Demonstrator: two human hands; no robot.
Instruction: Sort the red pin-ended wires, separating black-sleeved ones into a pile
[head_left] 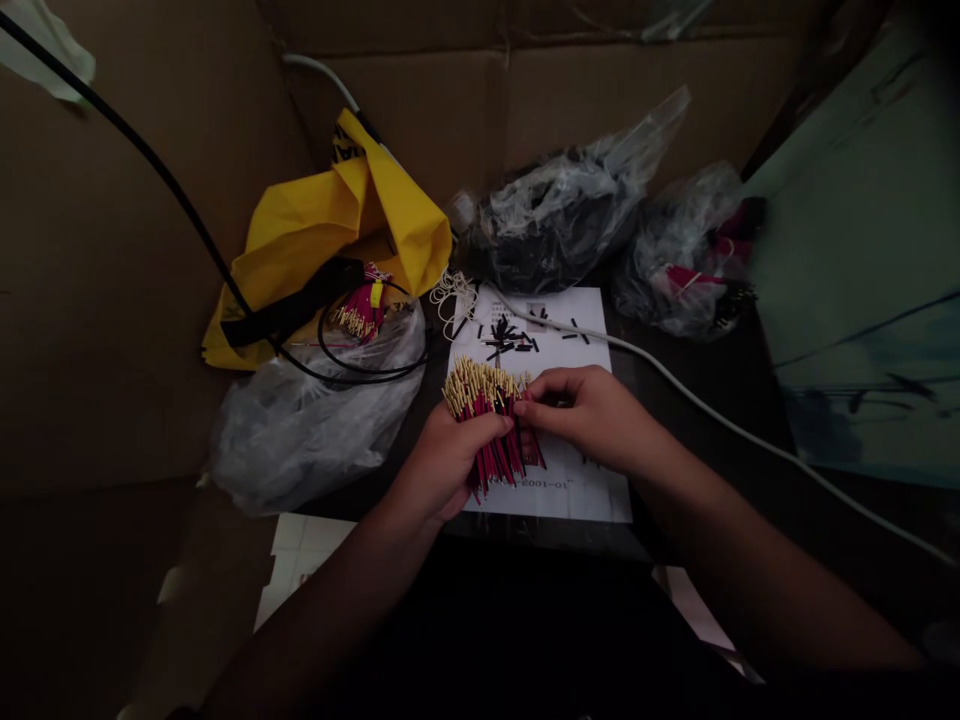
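My left hand is closed around a thick bundle of wires, red and black with gold-coloured metal ends pointing up and away. My right hand pinches at the bundle's right edge, thumb and forefinger together on one or a few red wires; exactly how many I cannot make out. Beneath both hands lies a white printed sheet. Short black tube pieces are scattered on its far half, just beyond the gold ends.
On the left, a yellow bag and clear plastic bag lie by another wire bundle. Behind stands a plastic bag of black pieces; a bag with red wires sits right. A white cable crosses rightward. Cardboard walls enclose the back.
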